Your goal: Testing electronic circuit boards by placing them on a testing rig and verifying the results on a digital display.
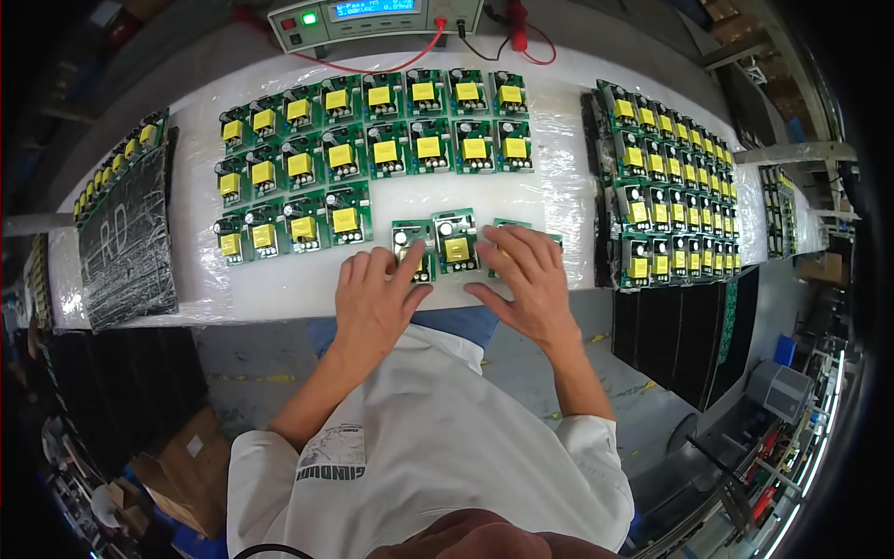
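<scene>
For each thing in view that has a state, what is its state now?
Left hand: flat, fingers on a green circuit board.
Right hand: flat, covering another board.
Middle board: uncovered, between the hands.
Tester: on, green light lit.
Red lead: plugged in.

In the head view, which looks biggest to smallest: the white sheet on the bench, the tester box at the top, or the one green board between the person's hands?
1. White sheet, largest by far.
2. Tester box, though its top is cut off by the picture's edge.
3. Green board between the left hand and right hand, smallest.
</scene>
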Demonstrator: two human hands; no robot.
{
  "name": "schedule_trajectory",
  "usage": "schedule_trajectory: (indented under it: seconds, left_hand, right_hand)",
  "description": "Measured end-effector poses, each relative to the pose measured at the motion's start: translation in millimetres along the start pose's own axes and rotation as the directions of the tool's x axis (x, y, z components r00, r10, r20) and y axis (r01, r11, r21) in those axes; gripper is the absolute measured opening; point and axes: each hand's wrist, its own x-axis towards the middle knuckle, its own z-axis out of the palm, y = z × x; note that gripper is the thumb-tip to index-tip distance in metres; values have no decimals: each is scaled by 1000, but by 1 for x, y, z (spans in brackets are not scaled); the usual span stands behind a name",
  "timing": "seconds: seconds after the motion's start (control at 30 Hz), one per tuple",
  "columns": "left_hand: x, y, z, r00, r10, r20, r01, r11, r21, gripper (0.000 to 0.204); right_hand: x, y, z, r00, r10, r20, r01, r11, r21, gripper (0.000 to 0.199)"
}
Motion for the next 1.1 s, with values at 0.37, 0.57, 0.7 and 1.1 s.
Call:
schedule_trajectory:
  seconds: [0.37,0.57,0.7,1.1]
  left_hand:
    - [12,-2,4,995,-30,96,18,993,120,62]
    - [34,-16,8,1000,-7,-10,9,986,169,59]
    - [41,-21,12,999,-30,30,23,979,201,59]
    - [47,-26,14,999,-11,53,-1,976,219,61]
  right_hand:
    - [19,-4,21,980,-97,172,101,995,-16,40]
    - [35,-1,38,991,-93,93,88,994,62,39]
    - [41,2,47,993,-82,82,74,993,93,38]
    - [46,8,55,995,-60,77,52,993,111,35]
